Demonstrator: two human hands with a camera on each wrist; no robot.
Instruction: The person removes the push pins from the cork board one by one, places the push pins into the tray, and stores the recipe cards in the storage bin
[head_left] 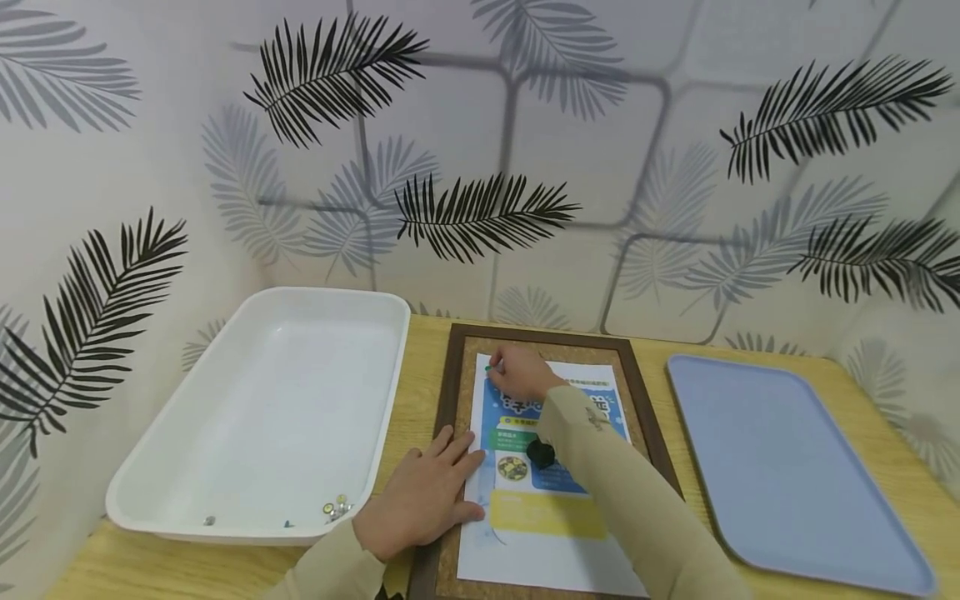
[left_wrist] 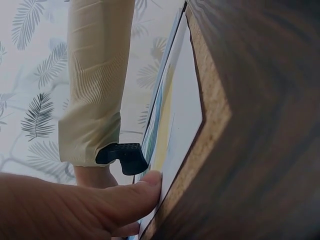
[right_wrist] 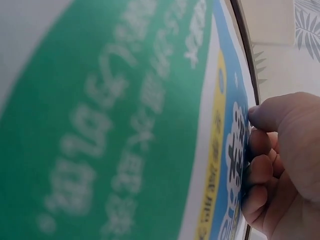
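Note:
A printed paper poster (head_left: pixel 551 542) lies on a cork board (head_left: pixel 450 546) with a dark brown frame (head_left: pixel 447 400). Near the poster's upper left corner, my right hand (head_left: pixel 522 372) pinches a small green pushpin (head_left: pixel 488 368) against the paper, mostly hidden by the fingers. In the right wrist view, its thumb and curled fingers (right_wrist: pixel 260 170) meet at the sheet. My left hand (head_left: pixel 420 496) rests with spread fingers across the frame and the poster's left edge. Its thumb (left_wrist: pixel 145 187) lies on the paper in the left wrist view.
Left of the board stands a white basin (head_left: pixel 385 417), with several small pins (head_left: pixel 339 507) near its front edge. A light blue tray (head_left: pixel 780 458) lies to the right on the wooden table (head_left: pixel 420 367). A leaf-patterned wall (head_left: pixel 465 283) rises behind.

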